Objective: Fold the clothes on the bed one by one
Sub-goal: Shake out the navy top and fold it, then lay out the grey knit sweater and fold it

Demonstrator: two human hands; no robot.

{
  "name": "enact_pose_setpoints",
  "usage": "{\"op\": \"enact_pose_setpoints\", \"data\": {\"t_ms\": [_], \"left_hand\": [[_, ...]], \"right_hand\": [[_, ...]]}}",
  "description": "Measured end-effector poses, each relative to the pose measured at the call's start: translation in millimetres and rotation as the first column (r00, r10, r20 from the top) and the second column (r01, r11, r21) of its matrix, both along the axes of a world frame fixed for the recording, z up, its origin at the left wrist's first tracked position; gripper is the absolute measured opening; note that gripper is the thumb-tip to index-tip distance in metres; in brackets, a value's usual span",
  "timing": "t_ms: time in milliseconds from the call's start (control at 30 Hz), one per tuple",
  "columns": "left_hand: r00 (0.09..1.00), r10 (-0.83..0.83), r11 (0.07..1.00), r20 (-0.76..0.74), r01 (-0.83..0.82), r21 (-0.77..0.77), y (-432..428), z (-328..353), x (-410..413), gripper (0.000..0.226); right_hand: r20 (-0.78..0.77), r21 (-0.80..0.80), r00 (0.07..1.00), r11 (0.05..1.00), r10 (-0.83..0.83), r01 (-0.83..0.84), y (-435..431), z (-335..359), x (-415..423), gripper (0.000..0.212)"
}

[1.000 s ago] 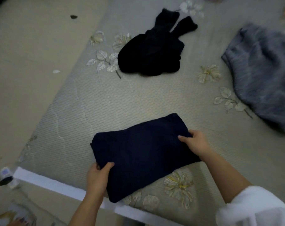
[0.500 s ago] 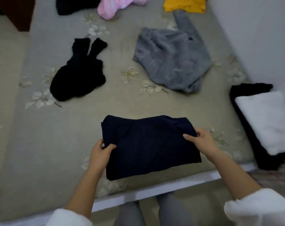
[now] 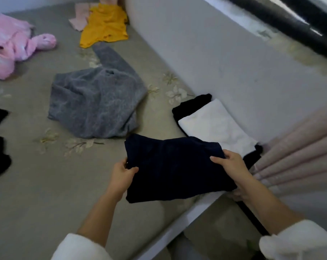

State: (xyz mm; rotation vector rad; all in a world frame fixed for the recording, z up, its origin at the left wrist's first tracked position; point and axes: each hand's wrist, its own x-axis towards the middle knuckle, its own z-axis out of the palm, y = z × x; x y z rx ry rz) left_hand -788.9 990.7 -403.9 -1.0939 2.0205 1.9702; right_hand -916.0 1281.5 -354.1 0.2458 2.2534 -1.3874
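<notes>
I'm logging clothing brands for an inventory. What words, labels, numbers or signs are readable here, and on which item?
No text is readable in this view.
The folded navy garment, gripped by the left hand and the right hand, shows no tag or print.
The grey sweater, yellow top, pink garment and folded white item show no lettering either.

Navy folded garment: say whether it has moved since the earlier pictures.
Yes. The navy folded garment has gone right: earlier clear of the white folded pile, it now overlaps that pile's near edge.
</notes>
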Motion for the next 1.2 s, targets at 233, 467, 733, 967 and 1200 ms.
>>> {"op": "enact_pose_setpoints", "data": {"t_ms": [233, 467, 733, 967, 1200], "left_hand": [[0.957, -0.282, 0.937, -0.072, 0.259, -0.236, 66, 33, -143, 0.050], [0.839, -0.544, 0.730, 0.012, 0.480, -0.486, 102, 35, -280, 0.048], [0.700, -0.712, 0.520, 0.060, 0.582, -0.625, 143, 18, -406, 0.047], [0.778, -0.592, 0.413, 0.209, 0.515, -0.751, 153, -46, -419, 0.057], [0.505, -0.651, 0.093, 0.567, 0.794, -0.601, 174, -123, -350, 0.065]], "right_hand": [[-0.038, -0.035, 0.980, 0.981, -0.194, 0.193, 64, -2, -71, 0.013], [-0.012, -0.134, 0.908, 0.901, -0.419, 0.414, 97, -33, -107, 0.014], [0.107, -0.104, 0.774, 0.767, -0.624, 0.633, 118, -75, -147, 0.051], [0.083, 0.133, 0.741, 0.745, -0.666, 0.654, 113, -118, -146, 0.053], [-0.059, 0.588, 0.994, 0.808, 0.094, -0.042, 84, -143, -140, 0.076]]}}
